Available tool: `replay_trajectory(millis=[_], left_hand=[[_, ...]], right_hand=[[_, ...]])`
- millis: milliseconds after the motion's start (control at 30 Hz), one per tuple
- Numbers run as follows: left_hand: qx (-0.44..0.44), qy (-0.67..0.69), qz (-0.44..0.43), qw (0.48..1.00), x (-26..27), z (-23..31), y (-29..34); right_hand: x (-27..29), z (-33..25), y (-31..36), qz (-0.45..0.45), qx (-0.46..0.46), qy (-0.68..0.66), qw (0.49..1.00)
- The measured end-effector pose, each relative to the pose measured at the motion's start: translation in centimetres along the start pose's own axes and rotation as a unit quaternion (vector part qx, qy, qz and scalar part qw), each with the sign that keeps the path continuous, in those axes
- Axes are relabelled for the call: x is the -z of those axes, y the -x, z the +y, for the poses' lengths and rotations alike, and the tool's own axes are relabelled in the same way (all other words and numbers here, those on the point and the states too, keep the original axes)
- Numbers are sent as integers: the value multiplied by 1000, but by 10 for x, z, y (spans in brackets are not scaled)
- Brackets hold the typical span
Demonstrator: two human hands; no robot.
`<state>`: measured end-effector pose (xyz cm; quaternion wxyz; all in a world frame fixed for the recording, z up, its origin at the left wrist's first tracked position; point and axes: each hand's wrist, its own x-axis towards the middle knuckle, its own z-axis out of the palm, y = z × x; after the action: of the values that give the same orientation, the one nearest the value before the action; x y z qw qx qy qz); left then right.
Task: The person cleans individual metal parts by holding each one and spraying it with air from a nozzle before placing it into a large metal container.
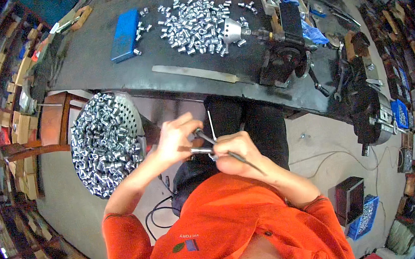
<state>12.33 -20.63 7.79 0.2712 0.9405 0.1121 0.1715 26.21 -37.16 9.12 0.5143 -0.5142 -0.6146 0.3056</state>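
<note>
A: From the head view, where does the silver cylindrical metal piece (200, 150) lie?

B: Between the bare left hand (174, 139) and the bare right hand (239, 145), in front of the orange cloth shirt (221, 204). Its long axis runs nearly left to right.

A: And the slim dark metal rod (240, 158)?

B: It slants from upper left to lower right. The upper end sits by the left fingertips; the tapered end sticks out past the right hand, toward the right forearm. So rod and piece meet at an angle, not in line.

A: How is each grip?

B: The right fingers are curled tightly round the rod. The left fingers are bent in by the rod's upper end and the piece's left end; I cannot tell which they pinch.

A: Which hand is nearer the perforated silver metal bowl (128, 110) of shiny short metal fittings (101, 146)?

B: The left; the bowl stands beyond it, to the left, just off the black table (89, 58).
</note>
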Motion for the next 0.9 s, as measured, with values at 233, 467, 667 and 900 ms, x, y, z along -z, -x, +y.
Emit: replay_trajectory(millis=[233, 467, 667, 900], left_hand=[[-23, -32, -12, 999, -13, -32, -41], [59, -31, 161, 985, 4, -91, -184], [131, 164, 129, 969, 49, -92, -170], [278, 55, 29, 959, 101, -132, -3]], right_hand=[[8, 1, 8, 72, 70, 170, 980], [18, -2, 23, 132, 36, 174, 975], [14, 9, 37, 136, 0, 151, 979], [0, 25, 40, 134, -12, 100, 986]])
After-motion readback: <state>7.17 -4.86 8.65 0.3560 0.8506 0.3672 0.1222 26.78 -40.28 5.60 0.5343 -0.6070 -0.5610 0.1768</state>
